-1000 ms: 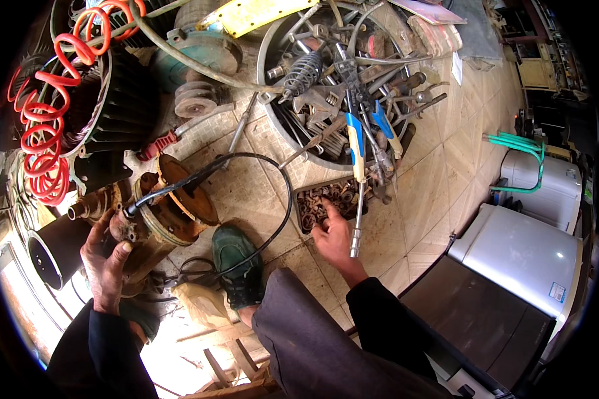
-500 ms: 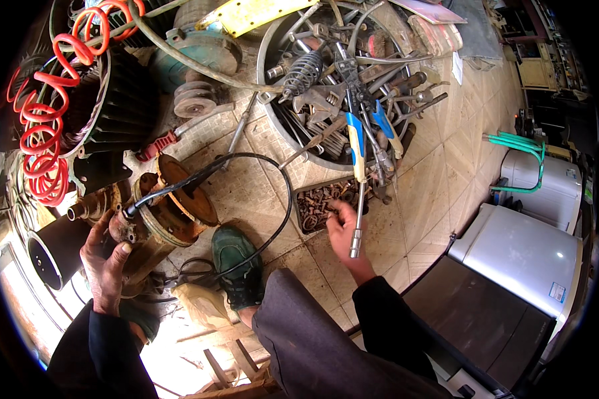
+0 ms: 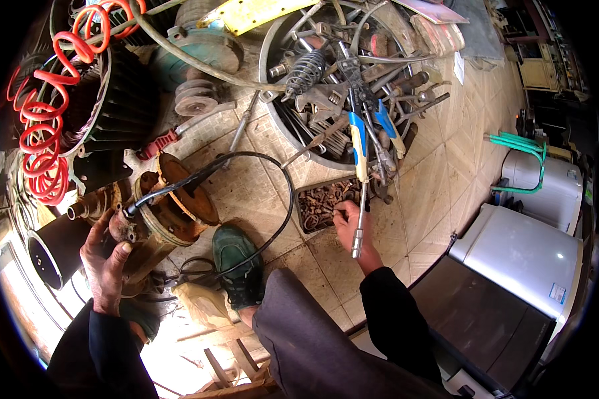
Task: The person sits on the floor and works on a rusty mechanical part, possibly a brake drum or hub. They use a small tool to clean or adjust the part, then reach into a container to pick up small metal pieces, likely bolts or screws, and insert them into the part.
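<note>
My left hand is closed around a small rounded rusty fitting at the side of a rusty cylindrical housing. A black cable runs from the fitting in a wide loop. The housing's round rusty cover stands tilted at its open end. My right hand is at the right edge of a dark tray full of rusty bolts. Its fingers are curled together, and whatever is between them is hidden. A socket wrench's metal shaft juts from the tool pile above this hand.
Behind the tray stands a round basin heaped with tools, including blue-and-yellow handles. A red coiled hose hangs at left beside a finned motor casing. My green shoe rests between the housing and tray. White appliances stand right.
My right hand has shifted slightly right within the tray's edge, and its fingers have curled in more. My left hand keeps its hold on the fitting.
</note>
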Tool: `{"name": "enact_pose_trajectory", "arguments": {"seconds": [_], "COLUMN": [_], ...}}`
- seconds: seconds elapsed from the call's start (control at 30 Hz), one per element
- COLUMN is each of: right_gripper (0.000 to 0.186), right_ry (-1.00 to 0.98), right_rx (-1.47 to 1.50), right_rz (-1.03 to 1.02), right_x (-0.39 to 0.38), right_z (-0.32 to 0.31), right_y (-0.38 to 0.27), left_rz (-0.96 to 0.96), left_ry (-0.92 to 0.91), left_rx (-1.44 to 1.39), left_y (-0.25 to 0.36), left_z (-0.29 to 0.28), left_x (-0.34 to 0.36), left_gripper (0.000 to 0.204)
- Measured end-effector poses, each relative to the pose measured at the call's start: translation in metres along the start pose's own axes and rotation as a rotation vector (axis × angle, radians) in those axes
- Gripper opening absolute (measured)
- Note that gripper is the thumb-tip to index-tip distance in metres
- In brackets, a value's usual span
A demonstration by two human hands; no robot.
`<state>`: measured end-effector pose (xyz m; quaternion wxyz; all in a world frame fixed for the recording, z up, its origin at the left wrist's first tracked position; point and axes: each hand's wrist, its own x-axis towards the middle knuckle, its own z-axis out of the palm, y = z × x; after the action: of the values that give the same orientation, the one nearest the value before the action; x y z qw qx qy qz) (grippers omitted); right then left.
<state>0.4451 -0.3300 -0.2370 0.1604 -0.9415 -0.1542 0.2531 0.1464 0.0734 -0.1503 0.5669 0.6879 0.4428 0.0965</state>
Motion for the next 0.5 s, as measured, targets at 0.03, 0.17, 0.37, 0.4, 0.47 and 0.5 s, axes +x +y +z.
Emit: {"name": "enact_pose_trajectory", "arguments": {"seconds": [0.03,0.17,0.37,0.4,0.47,0.5], "right_gripper": [0.019,0.026,0.03,0.031,0.031,0.031], "right_ry": [0.002,0.027,0.011,0.042,0.098,0.116], "right_rx": [0.036,0.204,0.04,-0.007,0.05,0.086], "right_rz": [0.026,0.101,-0.023,-0.073,-0.153,-0.201], "right_x": [-0.002,-0.005,0.008,0.01,0.015,0.017], "right_z": [-0.001,-0.005,-0.008,-0.004,0.019,0.023], "right_y": [0.003,0.007,-0.029,-0.028,0.004,0.0], "left_rz": [0.002,-0.007,-0.007,-0.009,-0.006,-0.01], "left_ry": [0.002,-0.004,0.004,0.006,-0.004,0.002], "left_rx": [0.006,-0.018,0.0,0.0,-0.014,-0.017], "left_y": [-0.001,0.003,0.004,0.003,0.003,0.004], "left_z": [-0.001,0.001,0.0,0.0,0.005,0.004], "left_x": [0.0,0.0,-0.001,-0.001,0.002,0.001], "left_gripper": [0.091,0.092,0.094,0.094,0.095,0.095]}}
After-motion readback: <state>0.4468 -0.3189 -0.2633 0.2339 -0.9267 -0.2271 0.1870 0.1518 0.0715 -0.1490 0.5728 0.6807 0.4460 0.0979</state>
